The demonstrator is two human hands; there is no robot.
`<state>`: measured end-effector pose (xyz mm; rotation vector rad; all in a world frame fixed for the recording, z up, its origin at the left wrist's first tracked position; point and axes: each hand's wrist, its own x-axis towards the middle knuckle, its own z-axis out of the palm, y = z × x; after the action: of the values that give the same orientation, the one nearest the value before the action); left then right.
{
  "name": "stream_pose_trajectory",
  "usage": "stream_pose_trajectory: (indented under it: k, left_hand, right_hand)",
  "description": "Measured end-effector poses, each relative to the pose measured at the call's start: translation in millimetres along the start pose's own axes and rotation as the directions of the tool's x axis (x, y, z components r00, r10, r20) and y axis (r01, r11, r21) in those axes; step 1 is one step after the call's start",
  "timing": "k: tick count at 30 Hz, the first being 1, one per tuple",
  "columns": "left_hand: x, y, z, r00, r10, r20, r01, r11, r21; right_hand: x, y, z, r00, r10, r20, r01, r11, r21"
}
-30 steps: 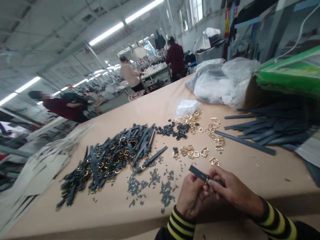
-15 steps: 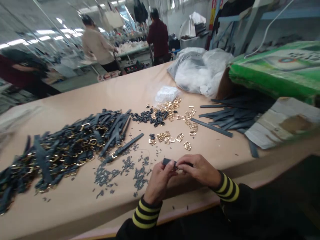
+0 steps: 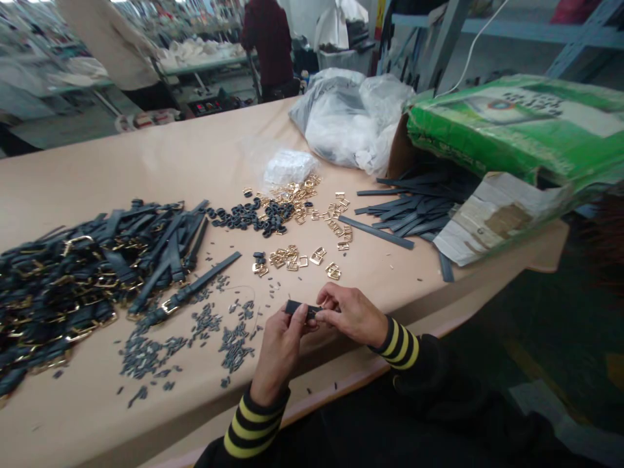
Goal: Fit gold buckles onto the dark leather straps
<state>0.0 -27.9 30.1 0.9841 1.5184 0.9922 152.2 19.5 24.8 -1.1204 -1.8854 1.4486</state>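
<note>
A dark strap piece [image 3: 295, 307] is pinched in my left hand [image 3: 280, 344], its end sticking out past the thumb. My right hand [image 3: 353, 314] is closed at the strap's other end, and what its fingertips hold is too small to make out. Both hands meet just over the table's front edge. Beyond them lie loose gold buckles [image 3: 291, 259] and a single buckled strap [image 3: 199, 283]. Small dark bits [image 3: 141, 354] are scattered to the left of my left hand.
Finished-looking buckled straps [image 3: 112, 260] are heaped at the left. Dark loops [image 3: 263, 218] lie mid-table near a clear plastic bag [image 3: 290, 168]. Flat straps [image 3: 414, 208] spill from a green box [image 3: 517, 123] at the right. Two people stand beyond the table.
The view has shifted right and down, so the table's things appear farther left. Both hands remain together at the dark strap piece; the right fingers have changed their bend slightly.
</note>
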Motion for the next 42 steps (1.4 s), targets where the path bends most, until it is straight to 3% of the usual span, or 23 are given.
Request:
stream_pose_trajectory:
  k: [3,6,10,13,18,24,27,29,32,35,39,42]
  left_hand:
    - [-1,4,1.9,0.999,0.045,0.002,-0.045,0.994,0.099]
    - [-2,4,3.2,0.999,0.021,0.047,-0.025,0.996,0.085]
    - [-3,0,4.5,0.982,-0.055,0.179,0.095,0.970,-0.224]
    - [-6,-1,6.6,0.982,-0.107,0.154,0.166,0.877,-0.452]
    - [-8,-3,10.1,0.981,-0.130,0.147,0.185,0.860,-0.475]
    - [-9,-7,10.4,0.986,-0.065,0.156,0.133,0.865,-0.485]
    - [-9,-8,10.0,0.991,-0.050,0.124,0.095,0.917,-0.388]
    - [-11,-8,9.9,0.999,-0.006,0.042,0.014,0.979,-0.201]
    - [-18,-5,9.3,0.980,0.185,-0.070,-0.180,0.981,0.075]
    - [-24,-3,5.3,0.958,0.288,-0.001,-0.286,0.951,0.113]
    - [-21,-10,-2.6,0.995,0.065,0.080,-0.062,0.997,-0.038]
    - [-16,-16,-2.8,0.991,-0.067,0.120,0.092,0.972,-0.215]
  right_hand:
    - [0,4,0,0.999,0.038,-0.013,-0.038,0.998,-0.044]
    - [0,5,-2,1.000,0.026,0.006,-0.026,1.000,0.004]
    - [1,4,-5,0.995,0.025,0.096,-0.047,0.971,0.234]
    - [1,8,-5,0.982,0.071,0.176,-0.135,0.913,0.385]
    - [1,16,-5,0.926,0.122,0.356,-0.291,0.831,0.473]
    - [1,7,-3,0.967,0.048,0.250,-0.152,0.899,0.412]
    - [2,5,-2,0.980,0.034,0.196,-0.094,0.948,0.305]
    - [3,6,-3,0.990,0.036,0.138,-0.060,0.982,0.180]
    - [3,9,-5,0.999,0.028,0.020,-0.028,1.000,-0.005]
    - [2,11,-7,1.000,0.020,-0.003,-0.021,0.999,-0.039]
    - [-2,9,-8,0.996,-0.016,0.087,0.014,1.000,0.021]
    - [-4,5,-8,0.992,-0.021,0.126,0.012,0.998,0.068]
